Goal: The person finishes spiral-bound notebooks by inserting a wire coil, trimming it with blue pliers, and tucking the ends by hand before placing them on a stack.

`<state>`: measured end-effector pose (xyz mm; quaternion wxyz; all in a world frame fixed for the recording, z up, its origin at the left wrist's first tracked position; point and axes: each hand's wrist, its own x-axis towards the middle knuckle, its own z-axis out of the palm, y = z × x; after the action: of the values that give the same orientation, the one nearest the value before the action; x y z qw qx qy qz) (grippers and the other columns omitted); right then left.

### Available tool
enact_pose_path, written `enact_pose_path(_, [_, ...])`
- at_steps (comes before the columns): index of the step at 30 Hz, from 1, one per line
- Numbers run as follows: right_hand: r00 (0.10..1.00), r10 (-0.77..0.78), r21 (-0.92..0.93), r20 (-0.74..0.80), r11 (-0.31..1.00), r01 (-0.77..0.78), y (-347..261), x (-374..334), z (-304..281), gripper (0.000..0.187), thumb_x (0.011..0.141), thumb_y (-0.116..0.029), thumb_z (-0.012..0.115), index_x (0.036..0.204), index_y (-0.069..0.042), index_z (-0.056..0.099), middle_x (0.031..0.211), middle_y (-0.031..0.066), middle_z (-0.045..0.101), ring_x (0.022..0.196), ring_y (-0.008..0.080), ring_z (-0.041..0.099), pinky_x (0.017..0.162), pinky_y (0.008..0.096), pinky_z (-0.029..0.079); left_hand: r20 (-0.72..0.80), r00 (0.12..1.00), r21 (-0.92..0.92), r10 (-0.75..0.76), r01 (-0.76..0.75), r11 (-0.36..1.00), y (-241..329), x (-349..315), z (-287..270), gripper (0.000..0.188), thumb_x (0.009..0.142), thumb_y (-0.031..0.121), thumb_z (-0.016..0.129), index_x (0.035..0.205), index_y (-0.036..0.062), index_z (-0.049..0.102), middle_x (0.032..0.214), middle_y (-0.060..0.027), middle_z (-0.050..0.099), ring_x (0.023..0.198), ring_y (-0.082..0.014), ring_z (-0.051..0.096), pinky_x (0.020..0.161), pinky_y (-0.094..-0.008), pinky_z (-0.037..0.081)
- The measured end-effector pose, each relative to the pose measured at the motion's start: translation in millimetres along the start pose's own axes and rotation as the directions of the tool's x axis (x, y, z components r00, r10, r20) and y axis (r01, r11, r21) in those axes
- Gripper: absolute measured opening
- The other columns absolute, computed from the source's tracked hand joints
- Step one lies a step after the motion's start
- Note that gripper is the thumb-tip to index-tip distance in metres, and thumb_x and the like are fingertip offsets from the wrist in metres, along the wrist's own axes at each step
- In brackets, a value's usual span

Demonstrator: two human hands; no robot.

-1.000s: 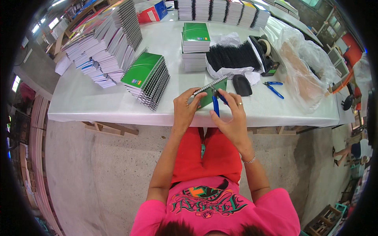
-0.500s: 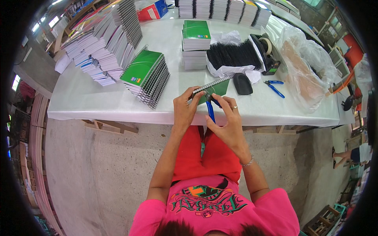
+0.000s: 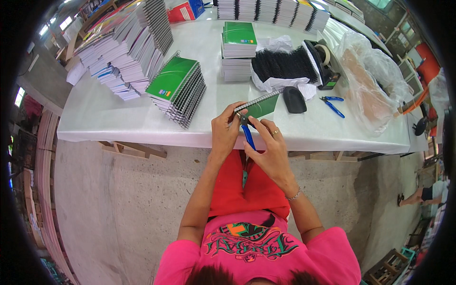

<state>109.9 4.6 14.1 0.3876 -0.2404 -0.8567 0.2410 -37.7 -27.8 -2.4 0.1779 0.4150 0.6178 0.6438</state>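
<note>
A green spiral notebook (image 3: 264,106) is tilted up at the table's near edge, its coil along the upper side. My left hand (image 3: 225,129) grips its left end, fingers closed round the corner. Blue-handled cutting pliers (image 3: 248,136) are held in my right hand (image 3: 270,145), between thumb and fingers. Their dark jaws are at the coil's left end, close to my left fingertips; whether they touch the wire I cannot tell. To the left stands a pile of green spiral notebooks (image 3: 172,81). A black computer mouse-shaped object (image 3: 294,100) lies right of the notebook.
Behind are a stack of green-covered books without visible coils (image 3: 239,40), a bundle of black coils (image 3: 284,67) on white paper and a tape dispenser (image 3: 325,64). Blue pliers (image 3: 334,106) and a clear plastic bag (image 3: 370,85) lie right. Tall book piles (image 3: 126,52) stand far left.
The pliers' jaws have moved left along the coil to its left end, with my right hand shifting slightly left. My left hand still holds the notebook.
</note>
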Motion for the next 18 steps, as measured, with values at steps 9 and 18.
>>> enact_pose_path(9, [0.999,0.043,0.077,0.019,0.996,-0.044,-1,-1,4,0.059,0.075,-0.010,0.073,0.131,-0.007,0.056,0.112,0.0197,0.057,0.101,0.0370,0.058,0.086,0.0427,0.048,0.007,1.000,-0.012,0.023,-0.023,1.000,-4,-2,-1,0.030,0.090,-0.003,0.051,0.117,0.0015,0.064,0.093,-0.0128,0.073,0.082,-0.0113,0.067,0.071,-0.0259,0.052])
enact_pose_path(18, [0.679,0.141,0.693,0.721,-0.155,-0.704,14,19,-27,0.030,0.097,-0.032,0.053,0.113,-0.007,0.047,0.096,0.0123,0.064,0.075,0.0242,0.065,0.069,0.0338,0.055,-0.055,0.993,0.075,0.105,-0.101,0.992,4,-9,11,0.030,0.090,-0.005,0.050,0.116,0.0020,0.064,0.094,-0.0161,0.071,0.083,-0.0245,0.071,0.070,-0.0318,0.053])
